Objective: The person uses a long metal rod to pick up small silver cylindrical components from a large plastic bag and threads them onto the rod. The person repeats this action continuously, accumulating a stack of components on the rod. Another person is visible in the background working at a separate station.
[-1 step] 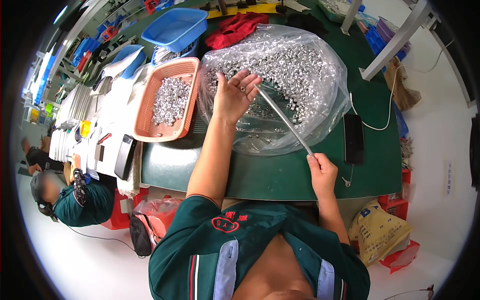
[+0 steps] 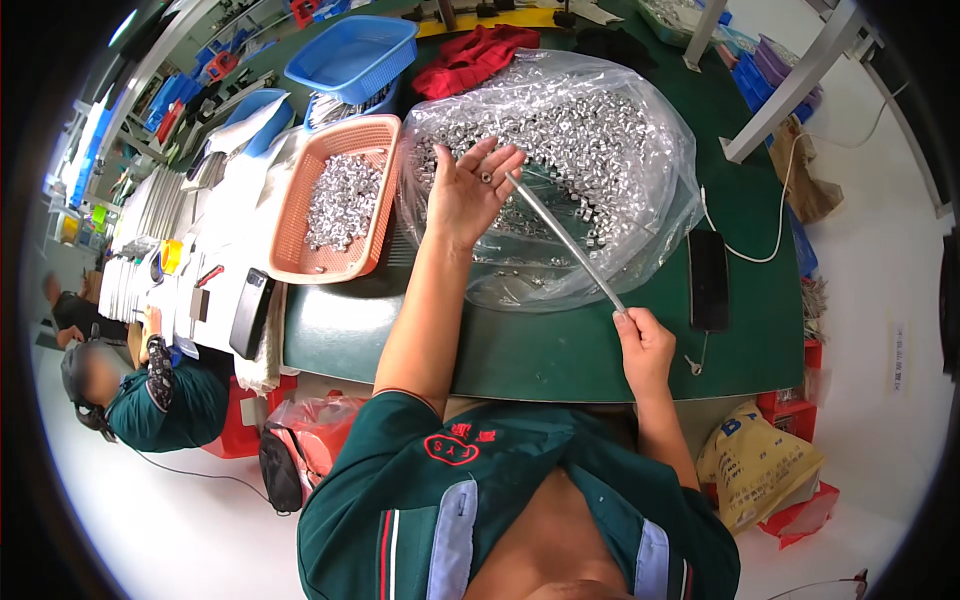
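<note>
My left hand [image 2: 465, 195] is turned palm up over the plastic bag, its fingers stretched out. On those fingers lies a small metal ring [image 2: 486, 178], loose and ungripped. My right hand [image 2: 645, 345], closed near the table's front edge, grips the lower end of a thin silver metal rod [image 2: 568, 240]. The rod slants up and left, and its far end reaches the fingertips of my left hand; whether they touch I cannot tell. Beneath both spreads a clear plastic bag [image 2: 665, 190] with a heap of small shiny metal rings [image 2: 610, 130].
An orange basket [image 2: 283, 240] of small metal pieces stands left of the bag, with blue baskets [image 2: 350, 60] behind. A red cloth [image 2: 470, 60] lies at the back. Right of the bag are a black phone [image 2: 708, 280] and a white cable [image 2: 765, 256]. Another person [image 2: 170, 400] sits at left.
</note>
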Demonstrator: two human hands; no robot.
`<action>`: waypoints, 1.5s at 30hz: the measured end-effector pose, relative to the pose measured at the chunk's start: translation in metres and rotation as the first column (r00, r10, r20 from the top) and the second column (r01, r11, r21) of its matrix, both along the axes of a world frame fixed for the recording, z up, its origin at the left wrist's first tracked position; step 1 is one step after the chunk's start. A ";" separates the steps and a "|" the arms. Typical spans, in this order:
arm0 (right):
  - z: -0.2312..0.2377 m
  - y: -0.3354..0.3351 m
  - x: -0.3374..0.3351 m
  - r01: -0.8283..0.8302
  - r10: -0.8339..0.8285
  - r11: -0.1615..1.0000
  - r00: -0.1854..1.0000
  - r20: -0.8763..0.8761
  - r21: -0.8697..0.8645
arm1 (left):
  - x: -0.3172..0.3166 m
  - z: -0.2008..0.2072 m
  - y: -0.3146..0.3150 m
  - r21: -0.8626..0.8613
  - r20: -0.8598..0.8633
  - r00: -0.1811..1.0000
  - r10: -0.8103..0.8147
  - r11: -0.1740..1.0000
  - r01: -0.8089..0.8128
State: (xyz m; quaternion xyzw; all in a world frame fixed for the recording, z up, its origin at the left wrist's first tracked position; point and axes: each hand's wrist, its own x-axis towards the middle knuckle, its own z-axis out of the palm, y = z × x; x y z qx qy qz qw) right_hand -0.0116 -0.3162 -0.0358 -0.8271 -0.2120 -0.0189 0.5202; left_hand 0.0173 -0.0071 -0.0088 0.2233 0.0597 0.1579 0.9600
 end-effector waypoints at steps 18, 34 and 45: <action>0.000 0.001 -0.001 0.000 0.006 0.998 0.996 0.089 -0.063 | 0.006 -0.001 -0.036 0.807 0.234 0.936 0.263 0.484 -0.337; 0.006 0.003 -0.002 0.019 -0.012 0.996 0.997 0.082 -0.086 | 0.009 -0.001 -0.045 0.622 0.259 0.918 0.299 0.676 -0.395; 0.004 0.005 -0.002 0.032 -0.027 0.997 0.997 0.075 -0.067 | 0.005 0.014 -0.036 0.192 0.183 0.966 0.184 0.957 -0.219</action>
